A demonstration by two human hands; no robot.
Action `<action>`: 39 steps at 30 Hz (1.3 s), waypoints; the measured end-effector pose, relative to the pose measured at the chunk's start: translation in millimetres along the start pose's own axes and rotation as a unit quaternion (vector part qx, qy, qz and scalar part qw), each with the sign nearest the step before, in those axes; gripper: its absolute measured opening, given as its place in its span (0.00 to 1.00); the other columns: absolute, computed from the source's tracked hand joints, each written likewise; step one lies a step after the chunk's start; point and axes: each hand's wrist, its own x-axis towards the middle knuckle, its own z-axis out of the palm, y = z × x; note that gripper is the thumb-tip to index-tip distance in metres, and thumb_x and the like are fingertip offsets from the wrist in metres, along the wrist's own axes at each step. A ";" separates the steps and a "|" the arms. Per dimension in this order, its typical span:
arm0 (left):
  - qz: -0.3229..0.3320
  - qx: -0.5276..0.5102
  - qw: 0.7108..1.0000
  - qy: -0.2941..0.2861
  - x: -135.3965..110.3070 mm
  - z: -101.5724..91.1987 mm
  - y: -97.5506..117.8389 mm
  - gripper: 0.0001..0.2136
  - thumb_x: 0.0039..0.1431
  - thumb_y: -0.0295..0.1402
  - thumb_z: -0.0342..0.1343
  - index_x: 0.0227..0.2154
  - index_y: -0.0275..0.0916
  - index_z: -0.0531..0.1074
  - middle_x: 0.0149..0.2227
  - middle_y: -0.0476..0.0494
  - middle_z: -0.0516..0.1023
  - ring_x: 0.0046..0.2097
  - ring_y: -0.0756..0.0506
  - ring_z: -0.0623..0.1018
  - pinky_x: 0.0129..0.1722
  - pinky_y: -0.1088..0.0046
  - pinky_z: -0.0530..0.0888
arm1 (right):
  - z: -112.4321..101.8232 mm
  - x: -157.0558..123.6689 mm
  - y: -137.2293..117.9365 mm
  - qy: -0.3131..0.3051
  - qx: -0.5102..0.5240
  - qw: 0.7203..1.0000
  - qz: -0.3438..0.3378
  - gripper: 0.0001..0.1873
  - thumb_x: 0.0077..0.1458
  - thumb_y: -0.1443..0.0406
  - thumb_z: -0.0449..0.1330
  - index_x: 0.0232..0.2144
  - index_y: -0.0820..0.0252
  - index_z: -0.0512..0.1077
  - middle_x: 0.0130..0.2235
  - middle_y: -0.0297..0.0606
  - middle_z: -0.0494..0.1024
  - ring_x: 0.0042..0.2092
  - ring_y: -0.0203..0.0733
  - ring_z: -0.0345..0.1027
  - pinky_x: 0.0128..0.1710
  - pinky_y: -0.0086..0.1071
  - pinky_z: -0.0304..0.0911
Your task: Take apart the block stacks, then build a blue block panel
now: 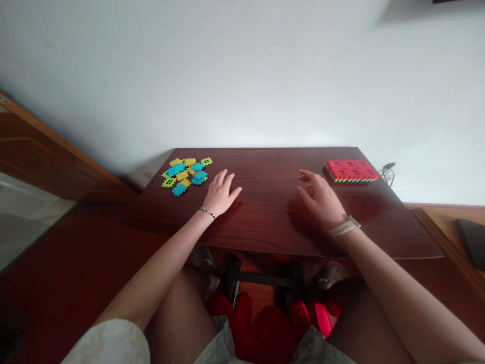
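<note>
My left hand [222,193] rests palm down on the dark reddish-brown wooden table [265,222], holding nothing. Its fingertips are just right of a loose pile of yellow, teal and green plastic interlocking tiles [185,174]. My right hand [320,199] is open and empty, with its fingers spread, a short way left of a neat stack of tiles [351,171]. The stack has a pink-red top and multicoloured layers along its edge. A beaded bracelet [207,213] circles my left wrist, and a pale strap watch [344,226] sits on my right.
A white wall [242,76] rises behind the table. A dark cable [387,173] hangs beyond the table's far right corner. A wooden door or panel [45,151] stands at left. A red cushion [267,333] lies between my legs, below the table's near edge.
</note>
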 end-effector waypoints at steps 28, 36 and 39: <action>0.100 -0.151 0.983 0.009 -33.9 27.0 84.2 0.15 0.70 0.30 0.57 0.58 0.43 0.72 0.64 0.33 0.73 0.69 0.34 0.72 0.70 0.45 0.72 | -58.8 -3.1 132.2 0.026 -0.270 0.951 0.151 0.28 0.66 0.65 0.55 0.65 0.54 0.75 0.67 0.52 0.75 0.64 0.60 0.64 0.61 0.53 0.56; 0.097 -0.153 0.983 0.007 -33.4 28.1 85.1 0.15 0.71 0.30 0.57 0.58 0.42 0.72 0.64 0.33 0.74 0.68 0.34 0.73 0.70 0.45 0.72 | -60.7 -2.0 124.8 0.004 -0.280 0.950 0.135 0.23 0.63 0.62 0.60 0.58 0.54 0.81 0.61 0.54 0.79 0.54 0.62 0.66 0.52 0.51 0.59; 0.096 -0.152 0.984 0.007 -33.6 28.7 84.7 0.15 0.70 0.31 0.57 0.58 0.43 0.72 0.64 0.34 0.74 0.68 0.34 0.73 0.70 0.45 0.73 | -63.3 -4.8 128.5 0.000 -0.275 0.953 0.123 0.24 0.63 0.63 0.59 0.59 0.55 0.81 0.61 0.53 0.80 0.53 0.59 0.68 0.54 0.48 0.61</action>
